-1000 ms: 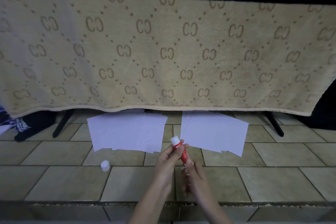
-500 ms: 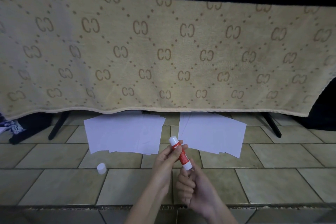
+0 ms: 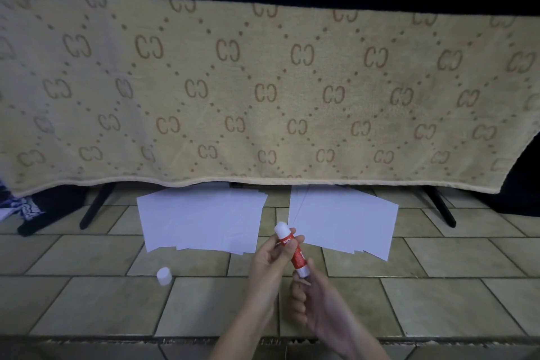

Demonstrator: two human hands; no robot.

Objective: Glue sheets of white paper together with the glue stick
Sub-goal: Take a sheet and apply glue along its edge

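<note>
A red glue stick (image 3: 293,250) with a white tip is held tilted above the tiled floor, uncapped. My left hand (image 3: 270,260) pinches its upper body with thumb and fingers. My right hand (image 3: 309,298) grips its white base from below. Its white cap (image 3: 164,275) lies on a tile to the left. Two fanned piles of white paper lie beyond: the left pile (image 3: 201,219) and the right pile (image 3: 344,221).
A beige patterned towel (image 3: 263,90) hangs over a rack with black legs (image 3: 95,207), its hem just above the paper. Dark cloth (image 3: 26,207) lies at the far left. A step edge (image 3: 117,340) runs along the bottom.
Both hands stay on the glue stick. My right hand has shifted its grip at the stick's base, and the white tip stands out a little more.
</note>
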